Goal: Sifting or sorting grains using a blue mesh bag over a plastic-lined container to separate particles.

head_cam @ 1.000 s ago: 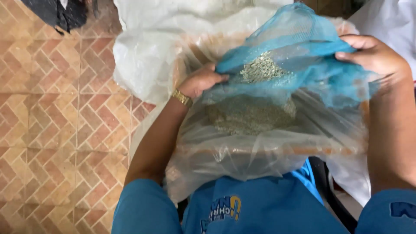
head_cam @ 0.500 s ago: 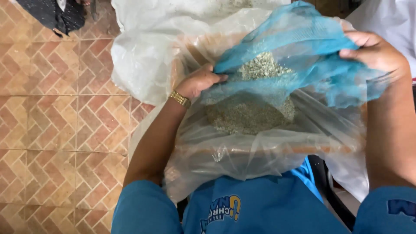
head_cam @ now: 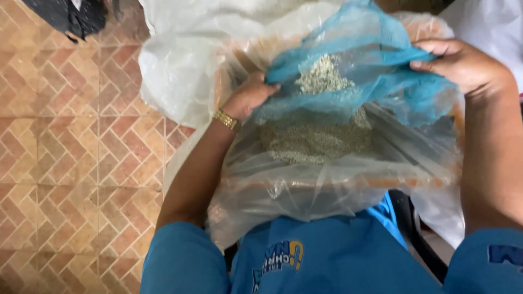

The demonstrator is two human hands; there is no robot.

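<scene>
Head view, looking down over my own chest. My left hand [head_cam: 248,98] pinches the near-left edge of a blue, fine-meshed net cloth [head_cam: 376,81], fingers curled shut on the fabric; my right hand [head_cam: 463,65] grips the cloth's far-right edge, fingers folded over the bunched mesh. Held at two opposite sides, the cloth hangs between the hands as a shallow sling. I judge this is so that the small heap of pale greenish-grey granules [head_cam: 324,76] lying on it stays near the middle rather than running off an edge.

Below the sling sits a large clear plastic bag [head_cam: 305,190], its mouth spread open toward me and resting against my lap. A larger pile of the same granular material [head_cam: 313,139] lies inside it, directly under the cloth. The position suggests that whatever passes through or slides off the mesh lands in the bag and not on the floor.

Behind, a white plastic sack [head_cam: 180,65] stands on the terracotta herringbone floor tiles [head_cam: 71,152]; a dark bundle of cloth [head_cam: 65,16] lies at the top-left corner.

Count: two hands, one net cloth, one clear bag, two heaps of granules (one on the mesh, one in the bag), one white sack, one gold-coloured wrist bracelet [head_cam: 226,120] on the left arm.
</scene>
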